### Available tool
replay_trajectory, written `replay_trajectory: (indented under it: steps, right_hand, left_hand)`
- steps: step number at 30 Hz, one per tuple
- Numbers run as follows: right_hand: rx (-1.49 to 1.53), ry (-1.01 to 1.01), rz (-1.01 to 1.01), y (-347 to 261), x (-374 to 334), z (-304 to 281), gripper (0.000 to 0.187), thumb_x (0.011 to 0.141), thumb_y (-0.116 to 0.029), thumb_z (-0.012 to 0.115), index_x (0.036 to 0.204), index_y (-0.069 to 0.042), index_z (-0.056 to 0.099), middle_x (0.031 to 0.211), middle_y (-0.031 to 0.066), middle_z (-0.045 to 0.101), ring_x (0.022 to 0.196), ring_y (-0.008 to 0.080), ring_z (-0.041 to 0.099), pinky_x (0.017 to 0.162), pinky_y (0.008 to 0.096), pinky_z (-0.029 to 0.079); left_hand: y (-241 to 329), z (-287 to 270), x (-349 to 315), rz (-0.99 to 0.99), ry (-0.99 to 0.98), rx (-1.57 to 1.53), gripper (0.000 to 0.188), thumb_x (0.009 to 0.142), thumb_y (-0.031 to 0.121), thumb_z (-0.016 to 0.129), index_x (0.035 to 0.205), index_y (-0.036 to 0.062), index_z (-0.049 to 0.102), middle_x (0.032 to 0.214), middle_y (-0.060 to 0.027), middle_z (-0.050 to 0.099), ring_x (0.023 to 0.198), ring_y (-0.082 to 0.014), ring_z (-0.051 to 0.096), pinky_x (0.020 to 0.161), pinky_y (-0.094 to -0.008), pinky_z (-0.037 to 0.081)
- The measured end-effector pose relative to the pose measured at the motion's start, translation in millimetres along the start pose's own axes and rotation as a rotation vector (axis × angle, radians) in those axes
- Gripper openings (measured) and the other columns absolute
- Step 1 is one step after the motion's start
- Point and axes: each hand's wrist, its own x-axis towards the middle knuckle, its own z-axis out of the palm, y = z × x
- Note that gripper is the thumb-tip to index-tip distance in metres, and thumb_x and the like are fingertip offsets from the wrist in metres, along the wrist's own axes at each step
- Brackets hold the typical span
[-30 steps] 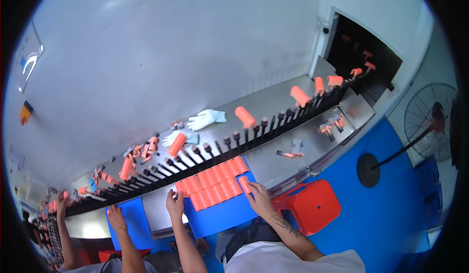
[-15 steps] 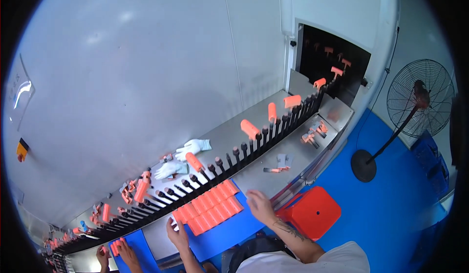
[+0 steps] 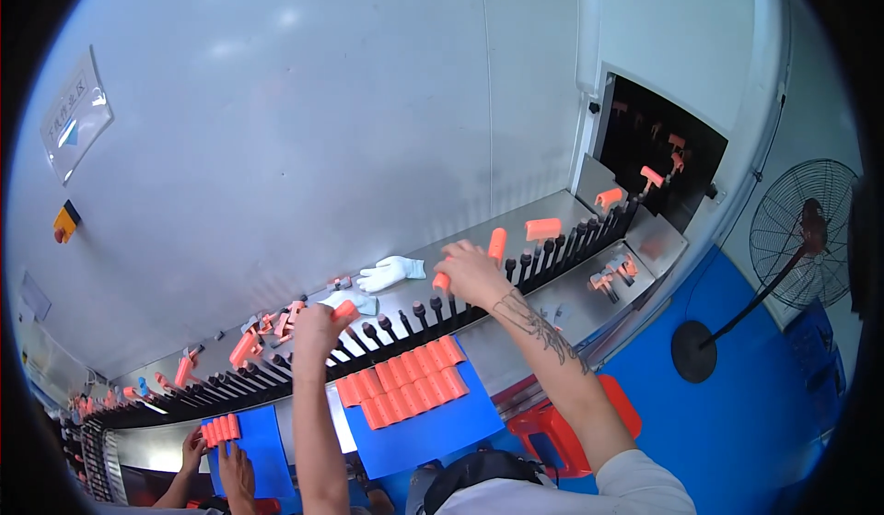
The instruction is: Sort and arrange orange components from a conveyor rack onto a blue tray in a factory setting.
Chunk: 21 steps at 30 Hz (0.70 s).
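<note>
My left hand [image 3: 315,333] is closed on an orange half-round plastic shell [image 3: 346,311] above the row of upright black pegs [image 3: 370,333]. Further right along the same row, my right hand [image 3: 471,274] grips another orange shell [image 3: 442,282]; its fingers partly cover the piece. Below my hands, several orange shells [image 3: 405,381] lie side by side in rows on a blue sheet [image 3: 414,441]. Just right of my right hand, more shells stand on pegs, one upright [image 3: 497,244] and one lying crosswise [image 3: 543,229].
White gloves [image 3: 390,274] lie behind the pegs. At left, a co-worker's hands [image 3: 237,469] are by orange pieces [image 3: 221,430] on another blue sheet. A red stool [image 3: 619,408], a standing fan [image 3: 801,229] and a dark opening [image 3: 645,137] are at right.
Both hands have risen from beside the blue sheet to the pegs and taken hold of orange shells. The view has shifted, and the co-worker's hands have moved slightly.
</note>
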Motion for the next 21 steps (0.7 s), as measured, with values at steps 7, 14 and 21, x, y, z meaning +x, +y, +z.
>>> replay_trajectory:
  steps: [7, 14, 21]
  right_hand:
    - [0.241, 0.141, 0.196, -40.9, 12.4, 39.3, 0.024, 0.081, -0.021, 0.071, 0.090, 0.000, 0.063, 0.078, 0.0204, 0.067, 0.078, 0.0418, 0.066, 0.071, 0.0513, 0.052]
    - [0.213, 0.122, 0.128, -76.0, 22.3, 53.2, 0.008, 0.074, -0.008, 0.071, 0.077, -0.001, 0.070, 0.076, 0.0195, 0.069, 0.077, 0.0355, 0.071, 0.068, 0.0444, 0.056]
    - [0.912, 0.090, 0.373, -88.3, 59.6, 17.0, 0.034, 0.085, -0.028, 0.074, 0.103, 0.001, 0.073, 0.076, 0.0120, 0.072, 0.072, 0.0134, 0.068, 0.066, 0.0318, 0.052]
  left_hand:
    - [-50.7, -8.6, 8.5, -0.022, -0.127, 0.019, 0.035, 0.068, 0.031, 0.082, 0.080, -0.0003, 0.072, 0.074, -0.0140, 0.071, 0.072, -0.0292, 0.071, 0.067, -0.0400, 0.055]
    - [-16.3, 16.4, -84.0, -0.118, 0.572, 0.195, 0.027, 0.083, 0.022, 0.073, 0.105, 0.0060, 0.068, 0.075, -0.0114, 0.068, 0.068, -0.0286, 0.068, 0.059, -0.0406, 0.053]
    - [-45.1, 121.4, -155.4, -0.307, 0.290, -0.661, 0.035, 0.083, 0.019, 0.076, 0.108, -0.0044, 0.069, 0.082, -0.0155, 0.072, 0.068, -0.0192, 0.067, 0.066, -0.0340, 0.053]
